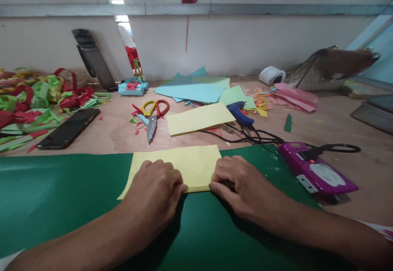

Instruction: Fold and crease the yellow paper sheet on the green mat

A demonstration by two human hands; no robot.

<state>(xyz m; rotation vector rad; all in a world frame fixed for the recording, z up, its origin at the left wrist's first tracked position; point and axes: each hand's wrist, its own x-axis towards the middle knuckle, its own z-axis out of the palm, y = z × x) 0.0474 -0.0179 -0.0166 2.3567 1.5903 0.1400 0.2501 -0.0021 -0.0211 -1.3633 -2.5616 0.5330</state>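
Observation:
A sheet of yellow paper (196, 164) lies on the green mat (61, 193) in front of me. Its near edge is turned up in a narrow fold. My left hand (156, 189) is closed, pinching that folded edge left of its middle, with the thumb at the crease. On the other side, my right hand (236, 181) pinches the same edge between thumb and curled fingers. Both palms hide the sheet's near corners. Beyond it, a yellow paper strip (199, 118) rests on the wooden table near a blue glue gun (241, 114).
Scissors (152, 119) and a black phone (70, 129) lie behind the mat. A purple power strip (317, 168) with a plugged-in black cable sits right. Blue paper sheets (193, 91), coloured scraps (30, 99), a grey bottle (95, 64) and a brown bag (331, 68) line the back.

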